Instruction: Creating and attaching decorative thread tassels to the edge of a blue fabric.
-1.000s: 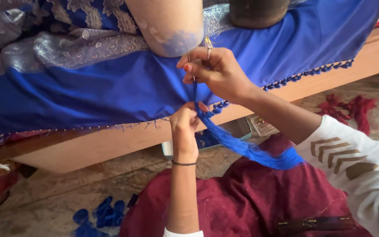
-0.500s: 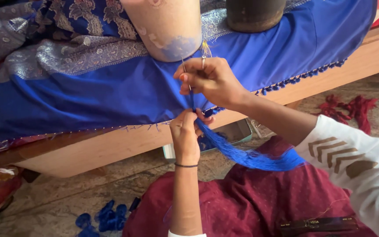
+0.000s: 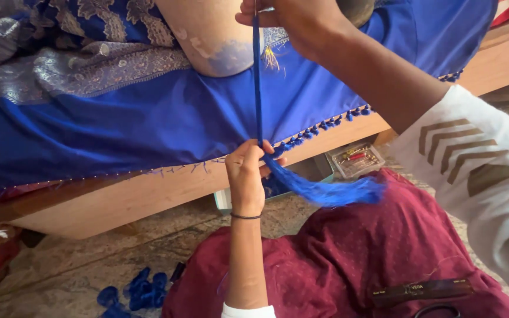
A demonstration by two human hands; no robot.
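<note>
Maroon lap (image 3: pixel 349 277) nearest. Left hand (image 3: pixel 247 176) pinches blue thread (image 3: pixel 258 82) at the cloth (image 3: pixel 148 123) hem, loose bundle trailing right. Right hand (image 3: pixel 293 17), raised, grips thread's upper end, drawn taut. Looks like knotting a tassel; next move likely needs steady tension. Silky cloth, beaded edge, wooden bench (image 3: pixel 148 197).

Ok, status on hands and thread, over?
Left hand pinching blue thread bundle at cloth edge. Right hand pulling strands taut, high. Nothing obstructing.
</note>
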